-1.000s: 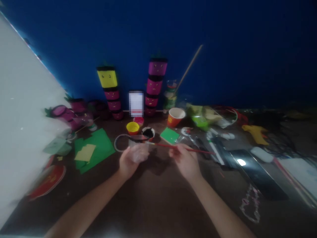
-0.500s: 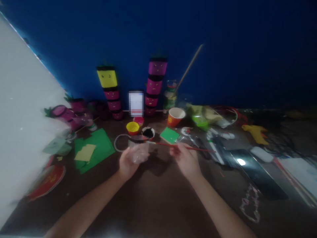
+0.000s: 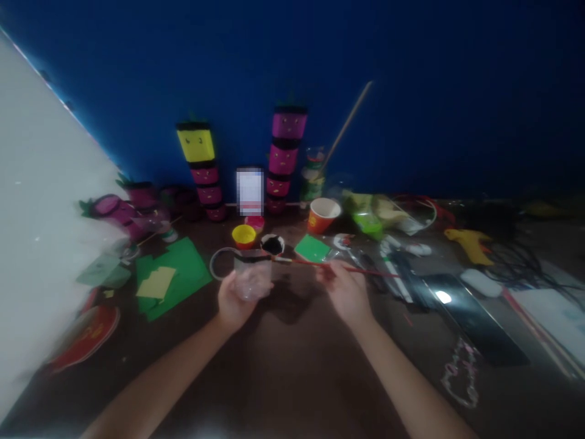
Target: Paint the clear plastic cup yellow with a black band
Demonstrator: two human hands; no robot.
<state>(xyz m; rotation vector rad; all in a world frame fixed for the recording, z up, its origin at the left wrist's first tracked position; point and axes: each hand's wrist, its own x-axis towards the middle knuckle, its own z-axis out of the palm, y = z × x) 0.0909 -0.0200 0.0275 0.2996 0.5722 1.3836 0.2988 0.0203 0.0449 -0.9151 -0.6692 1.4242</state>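
Observation:
My left hand [image 3: 237, 301] is closed round a clear plastic cup [image 3: 252, 281], which has a black band along its top edge. In my right hand [image 3: 346, 294] is a thin red paintbrush [image 3: 307, 263], pinched between the fingers and held nearly level. Its tip reaches the right side of the cup's rim; whether it touches is too blurred to tell. Just behind the cup stand a small tub of black paint [image 3: 273, 245], a yellow cup [image 3: 244, 235] and a pink pot [image 3: 255, 223].
Stacked purple pots [image 3: 287, 160] and a yellow-topped stack [image 3: 199, 146] stand against the blue wall. Green paper [image 3: 183, 277] lies left. An orange paper cup [image 3: 323, 214], a phone [image 3: 478, 317], a yellow glue gun [image 3: 470, 245] and a beaded bracelet [image 3: 460, 373] are right.
The cup is held slightly more upright, its black band now running level along the top. The brush has shifted a little with the right hand, and the whole view has slid slightly.

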